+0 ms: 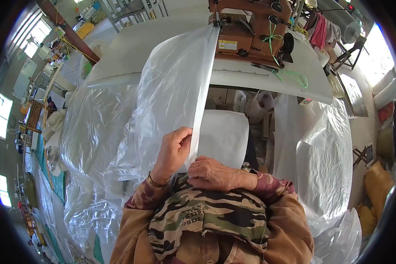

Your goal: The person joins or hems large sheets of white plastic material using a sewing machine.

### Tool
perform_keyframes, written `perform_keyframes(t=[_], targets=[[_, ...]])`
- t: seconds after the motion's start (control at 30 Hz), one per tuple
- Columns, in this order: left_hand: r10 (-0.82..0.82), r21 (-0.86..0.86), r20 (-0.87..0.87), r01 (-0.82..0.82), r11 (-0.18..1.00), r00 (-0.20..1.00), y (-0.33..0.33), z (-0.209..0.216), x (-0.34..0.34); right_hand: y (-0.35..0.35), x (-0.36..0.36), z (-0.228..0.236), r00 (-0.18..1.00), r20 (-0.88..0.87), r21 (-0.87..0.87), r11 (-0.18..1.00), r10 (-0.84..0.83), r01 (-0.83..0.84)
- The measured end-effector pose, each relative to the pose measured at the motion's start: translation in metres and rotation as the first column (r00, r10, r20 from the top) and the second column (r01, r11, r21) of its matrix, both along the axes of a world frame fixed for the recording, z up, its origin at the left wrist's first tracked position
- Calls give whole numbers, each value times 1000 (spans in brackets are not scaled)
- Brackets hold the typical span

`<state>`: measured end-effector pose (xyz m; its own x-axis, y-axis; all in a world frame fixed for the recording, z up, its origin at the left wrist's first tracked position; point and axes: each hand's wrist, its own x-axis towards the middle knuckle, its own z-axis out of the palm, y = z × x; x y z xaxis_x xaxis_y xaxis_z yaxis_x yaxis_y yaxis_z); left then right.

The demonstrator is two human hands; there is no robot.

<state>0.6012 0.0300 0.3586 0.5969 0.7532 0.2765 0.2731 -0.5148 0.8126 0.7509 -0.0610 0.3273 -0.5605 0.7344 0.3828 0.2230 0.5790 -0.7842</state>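
A long sheet of clear plastic film point(174, 75) runs from under the needle of a brown sewing machine point(253, 33) down to my lap. Along its right side the edge is folded into a narrow whitish strip. My left hand point(174, 147) has its fingers curled round that edge, thumb and forefinger pinching it. Just below and to the right, my right hand point(215, 174) grips the lower end of the same edge, its fingers bent over it. Parts of the fingertips are hidden behind the film and the knuckles.
The pale sewing table point(119, 61) carries a ruler strip along its front edge. Crumpled plastic film point(97, 127) hangs at the left, and more film point(325, 163) drapes at the right. Green string point(295, 77) lies near the machine. A white seat point(224, 136) stands before me.
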Motion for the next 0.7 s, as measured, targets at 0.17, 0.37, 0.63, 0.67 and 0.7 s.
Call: perform_keyframes(t=[0.17,0.37,0.63,0.67,0.7], targets=[[43,-274,125,-7,962,991,-3,-2,-10,6,-17,-3,999,39,-3,1000,-29,29],[220,-411,136,-147,900,966,-4,-8,-16,28,-8,-24,991,88,363,923,101,-127],[171,-250,210,-116,961,963,-11,34,-23,128,-46,-84,665,-279,126,660,-693,740],[124,-56,182,-116,992,975,-9,36,-22,135,-58,-92,790,-169,221,759,-589,613],[100,99,145,-115,988,984,-6,37,-22,140,-66,-100,882,-116,243,848,-457,472]])
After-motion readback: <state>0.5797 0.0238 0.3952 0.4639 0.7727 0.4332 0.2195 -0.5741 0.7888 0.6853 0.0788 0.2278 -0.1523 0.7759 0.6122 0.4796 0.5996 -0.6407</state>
